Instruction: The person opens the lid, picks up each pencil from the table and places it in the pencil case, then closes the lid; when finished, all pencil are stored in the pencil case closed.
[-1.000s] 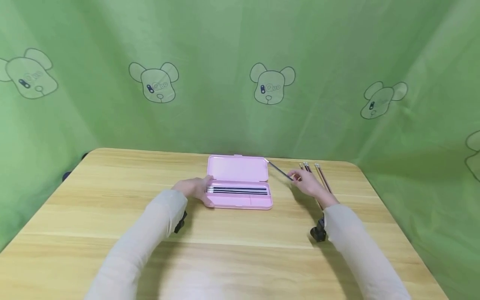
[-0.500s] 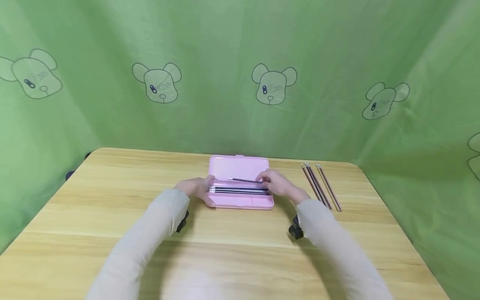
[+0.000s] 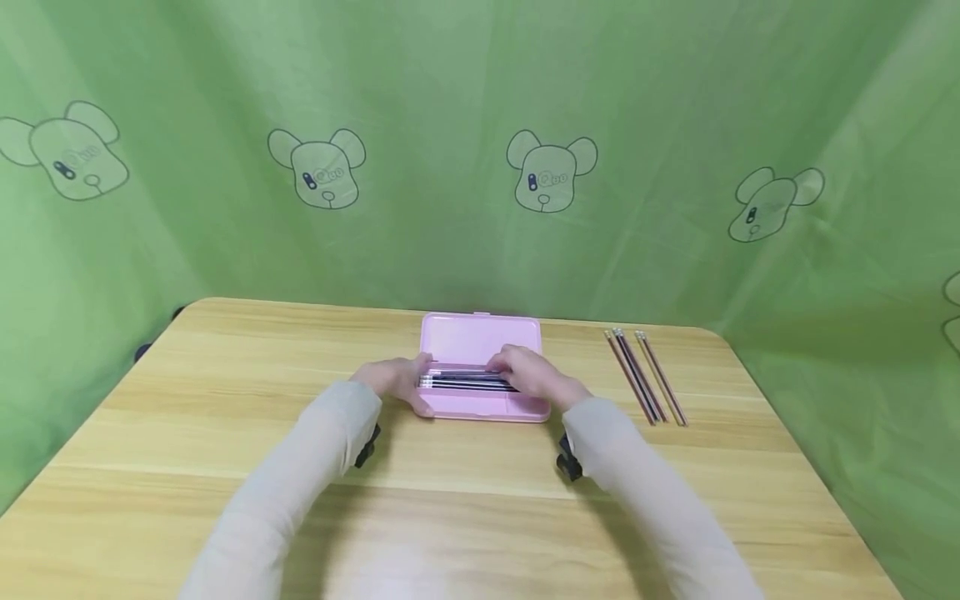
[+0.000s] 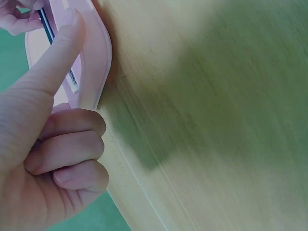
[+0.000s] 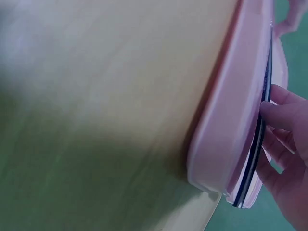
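An open pink pencil case (image 3: 480, 414) lies near the table's far edge, its lid laid back. My left hand (image 3: 393, 382) grips the case's left end, thumb at the front side and other fingers curled, as the left wrist view shows. Several dark striped pencils (image 3: 457, 386) lie side by side in the rear compartment. Over that compartment my right hand (image 3: 528, 372) pinches a dark pencil (image 5: 257, 151) between thumb and fingers, low and nearly parallel to the others. Its far end is partly hidden by my right hand in the head view.
Several reddish-brown and dark pencils (image 3: 660, 379) lie on the wooden table (image 3: 480, 508) to the right of the case. A small divided front compartment runs along the case. Green curtain (image 3: 435, 250) with printed bear heads hangs behind the table.
My right hand has carried the pencil leftward from the table's right side to the case and lowered it into the rear compartment. My left hand has stayed on the case's left end.
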{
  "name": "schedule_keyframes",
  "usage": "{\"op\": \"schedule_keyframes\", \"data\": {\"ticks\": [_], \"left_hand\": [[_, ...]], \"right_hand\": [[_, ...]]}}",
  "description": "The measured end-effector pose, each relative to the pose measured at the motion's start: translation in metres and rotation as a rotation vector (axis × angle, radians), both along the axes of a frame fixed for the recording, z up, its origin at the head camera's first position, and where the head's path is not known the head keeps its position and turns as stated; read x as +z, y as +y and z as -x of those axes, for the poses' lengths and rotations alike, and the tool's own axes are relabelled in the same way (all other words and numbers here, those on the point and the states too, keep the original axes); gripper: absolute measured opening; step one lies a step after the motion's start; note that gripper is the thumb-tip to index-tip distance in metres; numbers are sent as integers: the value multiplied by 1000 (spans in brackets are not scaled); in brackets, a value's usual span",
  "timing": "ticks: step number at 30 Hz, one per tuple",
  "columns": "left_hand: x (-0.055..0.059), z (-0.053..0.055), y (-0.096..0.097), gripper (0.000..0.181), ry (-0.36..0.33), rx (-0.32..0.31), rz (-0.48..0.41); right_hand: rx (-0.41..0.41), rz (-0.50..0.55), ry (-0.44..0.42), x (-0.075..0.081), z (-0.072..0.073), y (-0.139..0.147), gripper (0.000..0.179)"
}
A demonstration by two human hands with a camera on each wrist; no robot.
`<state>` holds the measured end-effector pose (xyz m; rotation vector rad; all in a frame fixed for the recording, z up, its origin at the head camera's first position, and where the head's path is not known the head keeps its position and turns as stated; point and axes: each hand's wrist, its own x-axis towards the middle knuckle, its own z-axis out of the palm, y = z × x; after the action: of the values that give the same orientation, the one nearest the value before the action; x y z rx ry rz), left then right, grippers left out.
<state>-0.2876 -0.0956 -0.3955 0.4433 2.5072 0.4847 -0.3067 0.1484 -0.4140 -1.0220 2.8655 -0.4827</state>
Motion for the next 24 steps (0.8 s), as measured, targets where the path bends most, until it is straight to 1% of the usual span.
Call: {"op": "schedule_keyframes", "data": {"ticks": [4, 6, 9, 15, 20, 24], "left_hand": [[-1, 1, 0, 110, -1, -5, 7], [-2, 2, 0, 110, -8, -2, 5], [-2, 2, 1, 110, -3, 9, 0], [0, 1, 3, 108, 4, 40, -10], [2, -1, 4, 109, -12, 73, 12], [2, -2, 4, 109, -22, 78, 39]], "right_hand": [[36, -93, 81, -1, -2, -5, 26], [41, -123, 102, -2, -3, -6, 26], [33, -147, 107, -3, -3, -8, 28], [4, -193, 117, -6, -2, -9, 38], [14, -218, 129, -7, -2, -11, 38], [38, -209, 136, -7, -4, -12, 39]]}}
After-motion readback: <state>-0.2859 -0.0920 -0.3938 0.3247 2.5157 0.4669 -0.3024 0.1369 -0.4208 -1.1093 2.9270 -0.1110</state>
